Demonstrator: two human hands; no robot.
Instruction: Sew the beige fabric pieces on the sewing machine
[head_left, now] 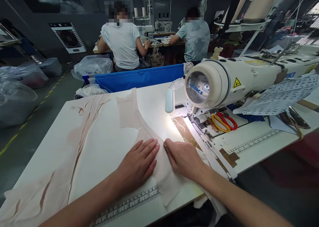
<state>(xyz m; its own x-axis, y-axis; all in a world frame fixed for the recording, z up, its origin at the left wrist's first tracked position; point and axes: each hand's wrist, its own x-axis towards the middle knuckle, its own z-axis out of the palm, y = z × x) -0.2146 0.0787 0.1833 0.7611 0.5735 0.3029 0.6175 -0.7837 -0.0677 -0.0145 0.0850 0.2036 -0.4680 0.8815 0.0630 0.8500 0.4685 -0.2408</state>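
One head-worn cam; fwd/down view; L hand, R hand near; white table below

I have a bare lane of table beyond my left hand, between the fabric under it and the layered fabric pieces. Ahead, an open patch leads toward the blue cloth along the far edge. On the right, the sewing machine overhangs the table, its long guide slants past my right hand, and scissors lie beyond.
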